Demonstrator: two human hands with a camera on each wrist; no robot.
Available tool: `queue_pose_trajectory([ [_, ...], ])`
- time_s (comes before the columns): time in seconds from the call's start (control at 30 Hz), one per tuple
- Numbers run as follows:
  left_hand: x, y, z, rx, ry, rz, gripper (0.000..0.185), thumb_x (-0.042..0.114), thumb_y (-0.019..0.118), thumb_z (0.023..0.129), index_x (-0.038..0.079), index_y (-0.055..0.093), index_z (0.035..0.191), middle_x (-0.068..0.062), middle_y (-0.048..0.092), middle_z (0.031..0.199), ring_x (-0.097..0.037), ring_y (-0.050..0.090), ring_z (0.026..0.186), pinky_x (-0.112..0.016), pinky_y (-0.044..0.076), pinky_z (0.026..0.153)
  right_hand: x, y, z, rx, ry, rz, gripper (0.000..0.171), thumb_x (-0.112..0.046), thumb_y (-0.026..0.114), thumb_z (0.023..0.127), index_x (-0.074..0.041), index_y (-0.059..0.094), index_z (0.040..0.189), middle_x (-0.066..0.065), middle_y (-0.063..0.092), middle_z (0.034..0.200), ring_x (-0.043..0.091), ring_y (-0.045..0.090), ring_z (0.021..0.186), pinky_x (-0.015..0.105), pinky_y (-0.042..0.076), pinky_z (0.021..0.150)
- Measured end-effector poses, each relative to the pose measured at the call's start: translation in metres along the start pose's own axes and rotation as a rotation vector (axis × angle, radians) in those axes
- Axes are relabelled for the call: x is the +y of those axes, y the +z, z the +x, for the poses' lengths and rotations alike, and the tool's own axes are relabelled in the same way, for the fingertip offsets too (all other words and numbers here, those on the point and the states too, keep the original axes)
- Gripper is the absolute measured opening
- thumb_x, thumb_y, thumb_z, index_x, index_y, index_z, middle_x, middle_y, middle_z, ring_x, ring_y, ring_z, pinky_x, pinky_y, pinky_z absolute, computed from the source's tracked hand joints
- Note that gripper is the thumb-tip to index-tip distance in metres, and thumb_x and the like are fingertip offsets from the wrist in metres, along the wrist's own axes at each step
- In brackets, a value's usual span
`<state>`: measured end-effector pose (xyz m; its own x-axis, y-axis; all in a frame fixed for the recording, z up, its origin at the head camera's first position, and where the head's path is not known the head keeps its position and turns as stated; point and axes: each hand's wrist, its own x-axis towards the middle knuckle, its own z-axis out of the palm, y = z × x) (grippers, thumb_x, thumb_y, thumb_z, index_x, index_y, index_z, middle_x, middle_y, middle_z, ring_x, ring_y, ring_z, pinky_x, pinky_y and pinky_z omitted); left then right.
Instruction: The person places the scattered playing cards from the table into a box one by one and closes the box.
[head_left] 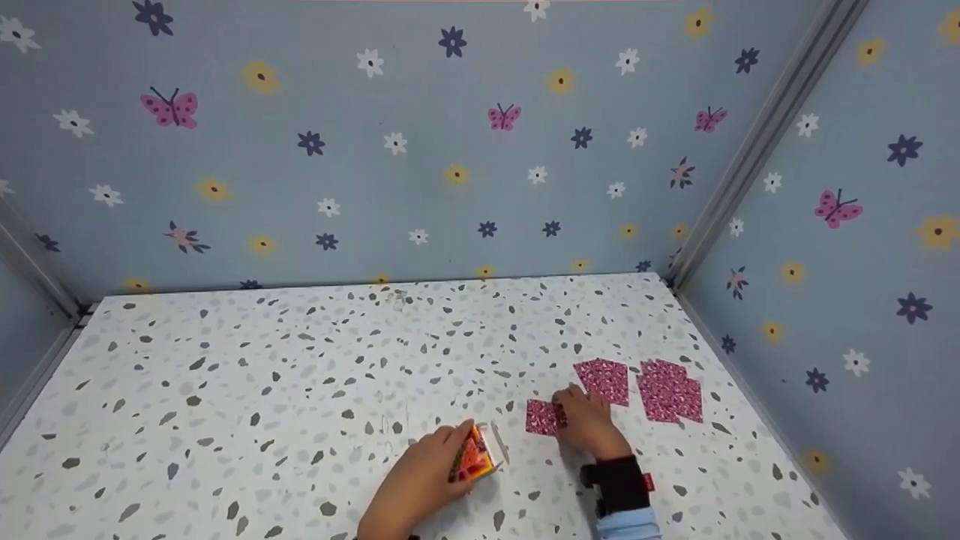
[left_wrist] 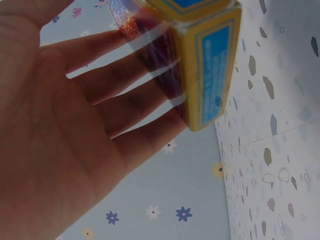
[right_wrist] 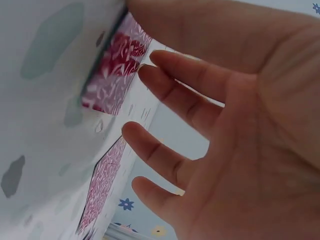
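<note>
My left hand point(head_left: 442, 450) grips a small orange and yellow card box point(head_left: 474, 454) that stands on the speckled table point(head_left: 262, 390). In the left wrist view the box point(left_wrist: 210, 65) shows a yellow side with a blue panel, and the fingers point(left_wrist: 125, 80) lie along its far face. My right hand point(head_left: 577, 409) rests on the table with its fingers loosely spread, and its thumb touches a small pile of pink patterned cards point(head_left: 541, 417). The right wrist view shows that pile point(right_wrist: 112, 75) under the thumb, with another pink card point(right_wrist: 102, 185) farther off.
Two more groups of pink cards lie beyond the right hand: one point(head_left: 602, 379) just past it, a fanned pile point(head_left: 669, 390) to its right. Blue flowered walls point(head_left: 450, 150) close the table at the back and on both sides. A black wrist strap point(head_left: 619, 484) sits on the right arm.
</note>
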<state>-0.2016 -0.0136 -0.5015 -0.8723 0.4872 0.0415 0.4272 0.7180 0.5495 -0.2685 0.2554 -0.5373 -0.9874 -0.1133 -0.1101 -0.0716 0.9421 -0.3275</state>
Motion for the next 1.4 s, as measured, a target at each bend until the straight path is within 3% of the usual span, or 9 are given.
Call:
queue_pose_trajectory([
  [0.2,0.0,-0.002,-0.001,0.012,-0.002,0.004,0.072,0.025,0.074,0.075,0.005,0.044,0.137,-0.011,0.059,0.118,-0.027,0.059,0.1,-0.042,0.049,0.087,-0.002,-0.001,0.0,-0.036,0.06,0.03,0.048,-0.01,0.078,0.069,-0.001,0.052,0.109,0.017,0.048,0.099,0.033,0.041,0.096,0.049,0.034,0.088],
  [0.37,0.0,-0.002,-0.002,0.027,0.011,0.013,0.071,0.025,0.075,0.075,0.006,0.045,0.136,-0.01,0.06,0.116,-0.026,0.059,0.099,-0.042,0.049,0.087,-0.003,-0.002,-0.002,-0.047,0.083,0.015,0.041,-0.016,0.082,0.067,-0.003,0.05,0.089,0.013,0.044,0.088,0.03,0.04,0.087,0.044,0.036,0.079],
  [0.6,0.001,-0.002,-0.002,0.013,-0.006,0.004,0.072,0.029,0.073,0.077,0.006,0.043,0.138,-0.011,0.058,0.12,-0.029,0.058,0.105,-0.044,0.047,0.093,-0.007,-0.015,-0.01,-0.054,0.007,0.129,0.015,0.0,0.065,0.079,-0.002,0.05,0.078,0.005,0.044,0.073,0.018,0.039,0.068,0.03,0.033,0.059],
  [0.77,0.001,-0.001,-0.002,0.021,-0.003,0.008,0.072,0.027,0.074,0.076,0.006,0.044,0.138,-0.01,0.059,0.119,-0.028,0.059,0.103,-0.043,0.048,0.09,-0.014,-0.029,-0.017,-0.022,-0.036,0.229,0.013,-0.001,0.061,0.081,-0.004,0.05,0.074,-0.001,0.042,0.065,0.014,0.039,0.06,0.026,0.033,0.054],
  [0.9,0.001,0.0,-0.002,0.023,-0.002,0.006,0.073,0.027,0.074,0.075,0.006,0.043,0.138,-0.011,0.059,0.12,-0.029,0.059,0.104,-0.044,0.048,0.091,-0.022,-0.041,-0.022,0.041,-0.106,0.305,0.009,-0.004,0.064,0.084,-0.003,0.057,0.09,0.0,0.047,0.07,0.011,0.043,0.061,0.024,0.036,0.055],
  [1.03,0.0,0.0,-0.002,0.024,0.007,0.007,0.073,0.026,0.074,0.075,0.005,0.043,0.138,-0.011,0.059,0.12,-0.03,0.058,0.105,-0.044,0.047,0.093,-0.032,-0.052,-0.03,0.067,-0.176,0.42,0.035,-0.01,0.065,0.085,-0.008,0.052,0.117,0.004,0.055,0.076,0.01,0.051,0.061,0.024,0.044,0.056],
  [1.23,0.001,-0.001,-0.002,0.02,0.006,-0.003,0.073,0.025,0.075,0.074,0.005,0.043,0.137,-0.012,0.059,0.12,-0.029,0.059,0.104,-0.044,0.048,0.091,-0.045,-0.061,-0.039,0.05,-0.324,0.42,0.036,-0.015,0.065,0.086,-0.016,0.056,0.12,0.005,0.063,0.099,0.011,0.06,0.077,0.024,0.051,0.066],
  [1.4,0.001,-0.003,-0.003,0.023,0.007,-0.005,0.073,0.026,0.075,0.074,0.005,0.044,0.137,-0.011,0.06,0.119,-0.03,0.059,0.103,-0.044,0.049,0.09,-0.051,-0.06,-0.042,-0.002,-0.386,0.408,0.037,-0.013,0.062,0.088,-0.013,0.057,0.125,0.006,0.063,0.119,0.017,0.062,0.097,0.03,0.052,0.083],
])
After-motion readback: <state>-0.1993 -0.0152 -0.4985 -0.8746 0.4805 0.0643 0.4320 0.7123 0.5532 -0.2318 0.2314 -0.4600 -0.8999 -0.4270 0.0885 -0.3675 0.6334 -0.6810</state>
